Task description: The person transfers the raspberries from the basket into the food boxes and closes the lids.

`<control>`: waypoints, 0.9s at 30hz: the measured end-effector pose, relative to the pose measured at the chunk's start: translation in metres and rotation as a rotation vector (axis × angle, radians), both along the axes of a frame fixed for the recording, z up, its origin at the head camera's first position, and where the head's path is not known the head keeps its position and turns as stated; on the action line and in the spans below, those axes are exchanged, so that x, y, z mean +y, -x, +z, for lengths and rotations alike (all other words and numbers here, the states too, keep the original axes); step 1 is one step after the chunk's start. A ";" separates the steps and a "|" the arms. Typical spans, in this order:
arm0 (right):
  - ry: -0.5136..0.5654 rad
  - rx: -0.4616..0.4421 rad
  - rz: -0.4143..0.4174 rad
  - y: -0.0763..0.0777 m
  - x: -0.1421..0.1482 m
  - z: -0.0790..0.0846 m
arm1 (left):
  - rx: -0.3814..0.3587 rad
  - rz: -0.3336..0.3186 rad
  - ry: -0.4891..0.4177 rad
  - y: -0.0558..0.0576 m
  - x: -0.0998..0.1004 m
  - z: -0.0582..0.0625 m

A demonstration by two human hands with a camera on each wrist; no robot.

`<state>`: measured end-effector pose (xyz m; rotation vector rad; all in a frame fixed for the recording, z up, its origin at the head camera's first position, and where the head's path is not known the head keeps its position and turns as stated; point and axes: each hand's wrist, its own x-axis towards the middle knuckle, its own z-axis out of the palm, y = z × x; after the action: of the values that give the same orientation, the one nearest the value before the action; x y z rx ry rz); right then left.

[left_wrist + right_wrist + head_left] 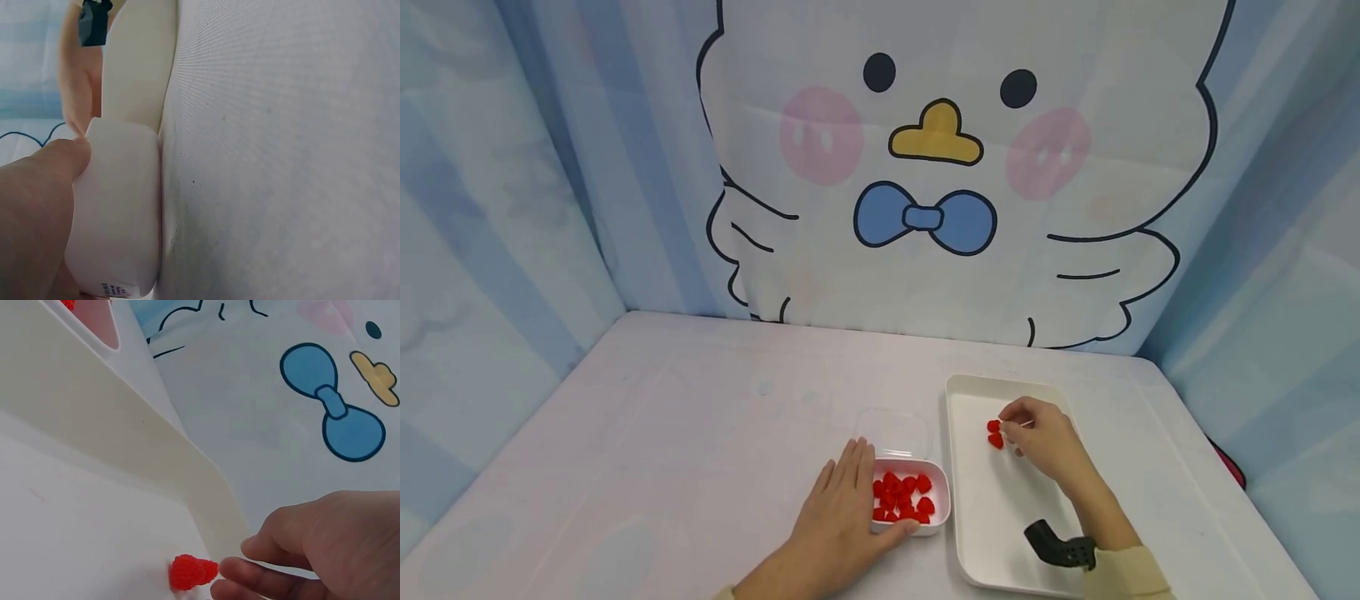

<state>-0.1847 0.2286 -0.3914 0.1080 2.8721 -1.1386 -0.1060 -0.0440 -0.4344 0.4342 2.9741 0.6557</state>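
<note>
My left hand (838, 517) lies along the left side of a small white box (946, 500), its fingers straight and its thumb at the near rim. Several red raspberries (905, 497) are inside that box. To the right, my right hand (1043, 437) hovers low over a white tray (1000, 525). Its fingertips are beside two red raspberries (996, 440) on the tray floor. In the right wrist view the thumb and forefinger stand slightly apart, nothing visible between them, close to the raspberries (187, 573). The left wrist view shows the box's outer wall (119, 206) and the left thumb (62, 159).
A clear plastic lid (895, 432) extends behind the box on the white tabletop (685, 417). The tray's raised rim stands close to the box's right side. A black wrist strap piece (1060, 546) hangs over the tray. Printed curtains enclose the table.
</note>
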 end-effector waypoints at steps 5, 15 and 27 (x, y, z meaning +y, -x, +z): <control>-0.017 -0.013 -0.013 0.002 0.001 -0.004 | -0.004 0.001 -0.004 0.001 0.000 -0.001; -0.048 -0.047 -0.026 0.009 0.002 -0.013 | 0.003 0.005 0.006 0.000 -0.001 0.001; -0.072 -0.072 -0.032 0.012 -0.004 -0.012 | 0.030 0.004 0.012 0.000 -0.001 -0.001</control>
<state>-0.1966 0.2247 -0.4032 0.1943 2.8578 -1.0150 -0.1055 -0.0449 -0.4358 0.4414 3.0058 0.6378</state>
